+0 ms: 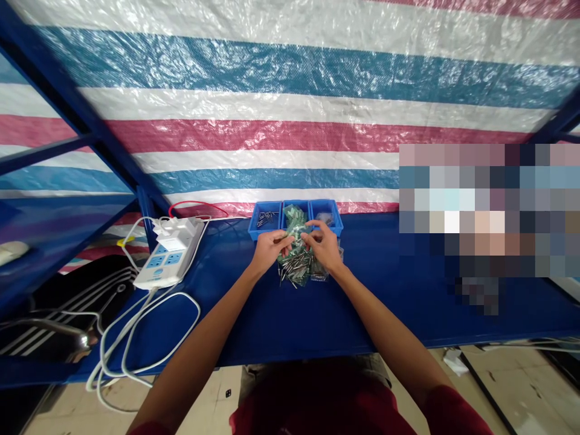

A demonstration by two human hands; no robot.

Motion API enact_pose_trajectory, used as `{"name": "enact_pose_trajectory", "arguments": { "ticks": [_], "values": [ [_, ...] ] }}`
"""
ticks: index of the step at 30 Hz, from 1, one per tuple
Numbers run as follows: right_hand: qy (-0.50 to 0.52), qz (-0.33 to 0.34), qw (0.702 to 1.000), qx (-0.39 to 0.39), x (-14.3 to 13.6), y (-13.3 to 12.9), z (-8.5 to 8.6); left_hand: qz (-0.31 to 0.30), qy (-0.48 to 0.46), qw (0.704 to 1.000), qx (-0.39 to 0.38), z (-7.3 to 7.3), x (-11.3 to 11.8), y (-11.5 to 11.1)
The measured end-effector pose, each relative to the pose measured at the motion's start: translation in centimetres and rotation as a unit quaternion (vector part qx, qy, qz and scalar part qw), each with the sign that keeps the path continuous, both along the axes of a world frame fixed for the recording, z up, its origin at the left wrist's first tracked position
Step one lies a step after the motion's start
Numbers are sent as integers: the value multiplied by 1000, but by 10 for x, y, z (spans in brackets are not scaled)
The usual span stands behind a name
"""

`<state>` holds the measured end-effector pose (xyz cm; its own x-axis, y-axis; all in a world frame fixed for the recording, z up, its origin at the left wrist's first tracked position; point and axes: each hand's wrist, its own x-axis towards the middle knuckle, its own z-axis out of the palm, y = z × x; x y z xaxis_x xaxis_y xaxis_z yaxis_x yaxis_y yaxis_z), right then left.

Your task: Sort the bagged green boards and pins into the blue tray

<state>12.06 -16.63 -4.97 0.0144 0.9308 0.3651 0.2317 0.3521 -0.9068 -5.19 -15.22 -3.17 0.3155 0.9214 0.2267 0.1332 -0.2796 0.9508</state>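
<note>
My left hand (270, 248) and my right hand (324, 246) meet over the table with thumbs and fingers pinched. Between them is a small clear plastic bag (298, 232), gripped from both sides; its contents are too small to make out. Just below the hands lies a pile of thin metal pins or screws (295, 269) on green plastic. More small bags with green print (295, 214) fill the middle blue bin behind. Beside the pile, partly under my right hand, sits another clear bag (319, 272).
Three joined blue bins stand at the back; the left bin (264, 232) holds a few metal pins, the right bin (335, 225) small clear bags. A white power strip (165, 266) and looped white cables (196, 305) occupy the left of the blue table (290, 332). Striped sheeting hangs behind.
</note>
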Motion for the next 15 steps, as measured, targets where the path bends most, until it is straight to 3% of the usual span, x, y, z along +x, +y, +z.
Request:
{"name": "enact_pose_trajectory", "arguments": {
  "ticks": [4, 10, 13, 15],
  "values": [
    [3, -27, 999, 28, 0, -4, 4, 52, -13, 999, -3, 4, 0, 6],
    [-22, -45, 999, 14, 2, 2, 0, 124, 78, 989, -26, 13, 11, 54],
    [-87, -51, 995, -4, 11, 9, 5, 195, 185, 959, 88, 20, 13, 61],
    [-175, -42, 984, -1, 20, 10, 10, 194, 239, 934, 180, 22, 10, 48]
  ]
}}
